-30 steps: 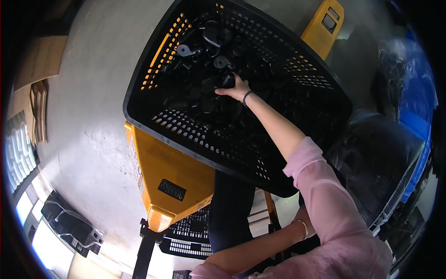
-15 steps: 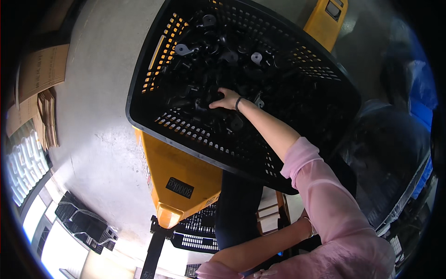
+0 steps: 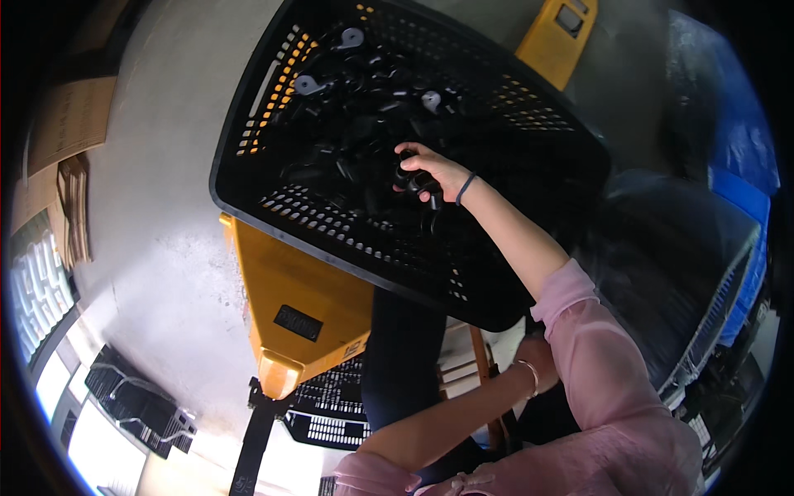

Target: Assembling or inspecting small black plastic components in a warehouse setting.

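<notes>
My right hand [image 3: 432,172], with a dark band at its wrist, is closed around small black parts [image 3: 420,178] with rounded, tube-like ends; their exact kind is too dark to tell. It is over a large black slotted crate [image 3: 289,234], which holds a heap of similar dark parts [image 3: 364,107]. A few pale round discs [image 3: 432,101] with dark centres show among them. My left hand [image 3: 539,357], below a bracelet, is by the crate's near right side, mostly hidden behind my right sleeve; its fingers are out of sight.
A yellow pallet truck [image 3: 306,289] stands under the crate, its dark handle [image 3: 252,438] pointing toward me. Cardboard [image 3: 74,124] leans at the left. Another black crate [image 3: 136,401] lies on the floor at lower left. Plastic-wrapped dark goods [image 3: 670,264] and blue sheeting [image 3: 740,215] stand at the right.
My right hand has drawn back to the right out of the heap and now grips black parts. My left hand has shifted to the right. The whole view has moved slightly.
</notes>
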The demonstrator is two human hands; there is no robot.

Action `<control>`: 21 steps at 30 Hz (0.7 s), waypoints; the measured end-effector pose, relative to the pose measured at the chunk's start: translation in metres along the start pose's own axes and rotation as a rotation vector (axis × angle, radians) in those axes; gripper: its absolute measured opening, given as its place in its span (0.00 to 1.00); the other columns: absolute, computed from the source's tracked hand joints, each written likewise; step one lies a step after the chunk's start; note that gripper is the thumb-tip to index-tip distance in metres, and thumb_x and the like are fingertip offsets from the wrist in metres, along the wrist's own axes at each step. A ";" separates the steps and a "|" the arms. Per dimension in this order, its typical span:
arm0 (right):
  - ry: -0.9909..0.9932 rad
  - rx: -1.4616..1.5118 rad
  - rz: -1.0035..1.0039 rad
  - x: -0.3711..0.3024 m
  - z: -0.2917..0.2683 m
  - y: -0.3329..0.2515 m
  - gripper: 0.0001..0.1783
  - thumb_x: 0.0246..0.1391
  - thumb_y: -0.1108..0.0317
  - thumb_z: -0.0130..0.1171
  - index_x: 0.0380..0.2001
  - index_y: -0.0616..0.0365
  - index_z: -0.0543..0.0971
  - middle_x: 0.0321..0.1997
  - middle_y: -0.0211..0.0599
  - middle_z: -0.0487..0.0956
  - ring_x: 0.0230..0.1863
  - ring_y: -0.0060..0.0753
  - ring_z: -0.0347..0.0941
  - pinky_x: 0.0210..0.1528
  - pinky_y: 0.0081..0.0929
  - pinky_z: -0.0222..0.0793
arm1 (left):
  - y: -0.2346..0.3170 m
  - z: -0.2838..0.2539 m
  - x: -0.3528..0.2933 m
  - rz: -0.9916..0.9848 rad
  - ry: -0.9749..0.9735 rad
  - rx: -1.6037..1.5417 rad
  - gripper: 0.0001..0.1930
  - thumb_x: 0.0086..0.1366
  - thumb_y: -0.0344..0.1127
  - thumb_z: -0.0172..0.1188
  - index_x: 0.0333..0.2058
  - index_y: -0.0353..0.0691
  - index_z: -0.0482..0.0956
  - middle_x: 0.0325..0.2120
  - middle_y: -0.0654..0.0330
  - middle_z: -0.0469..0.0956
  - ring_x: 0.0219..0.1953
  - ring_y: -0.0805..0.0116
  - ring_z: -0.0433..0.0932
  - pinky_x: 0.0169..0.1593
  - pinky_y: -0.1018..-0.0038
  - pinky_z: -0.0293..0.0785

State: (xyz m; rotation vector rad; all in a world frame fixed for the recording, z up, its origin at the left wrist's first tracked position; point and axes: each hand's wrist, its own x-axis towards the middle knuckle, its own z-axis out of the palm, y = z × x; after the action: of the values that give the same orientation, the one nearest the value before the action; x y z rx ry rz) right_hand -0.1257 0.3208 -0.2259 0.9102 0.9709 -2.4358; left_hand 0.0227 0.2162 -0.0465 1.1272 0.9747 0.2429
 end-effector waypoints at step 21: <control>-0.503 -1.362 -0.781 -0.490 0.216 0.133 0.33 0.31 0.65 0.67 0.48 0.38 0.69 0.43 0.46 0.69 0.48 0.49 0.67 0.44 0.39 0.64 | 0.059 0.229 -0.157 0.591 0.000 -1.655 0.40 0.56 0.64 0.44 0.55 0.33 0.58 0.52 0.50 0.63 0.53 0.59 0.66 0.55 0.66 0.61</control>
State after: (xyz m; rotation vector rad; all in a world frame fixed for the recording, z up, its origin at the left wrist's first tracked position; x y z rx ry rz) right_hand 0.2080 0.1196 0.1649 -0.6050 2.4538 -1.5198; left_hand 0.1218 -0.0021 0.1058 -0.1859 0.1497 1.2405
